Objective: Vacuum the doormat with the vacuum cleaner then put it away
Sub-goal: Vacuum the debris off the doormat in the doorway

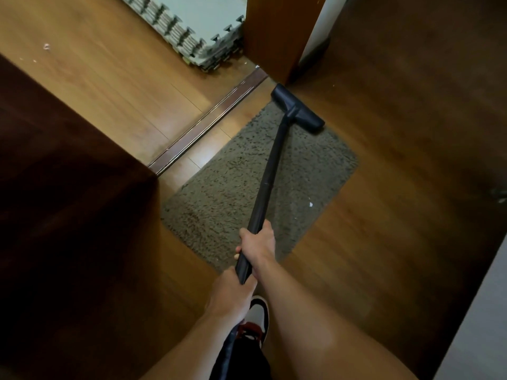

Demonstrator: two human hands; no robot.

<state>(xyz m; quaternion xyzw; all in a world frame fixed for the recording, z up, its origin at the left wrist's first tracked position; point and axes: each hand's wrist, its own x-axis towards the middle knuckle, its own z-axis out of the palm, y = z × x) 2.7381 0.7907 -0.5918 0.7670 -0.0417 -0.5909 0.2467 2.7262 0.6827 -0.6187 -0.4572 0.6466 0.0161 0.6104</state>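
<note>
as left hand (230,297) and right hand (259,244) clench the black tube (270,171), t-shaped nozzle (297,106) meets shaggy doormat (233,182).

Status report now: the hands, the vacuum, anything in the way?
Both gripping wand: right hand ahead, left hand behind. Vacuum nozzle at far edge of doormat. Close beyond it, door post.

On your left, dark wooden furniture (68,187) crowds the doormat's (233,187) near corner. Ahead, the vacuum cleaner's nozzle (297,106) sits just beside the door post (277,37), with stacked foam mats (208,31) beyond. To your right, the floor (397,187) lies open up to a pale wall (480,311).
</note>
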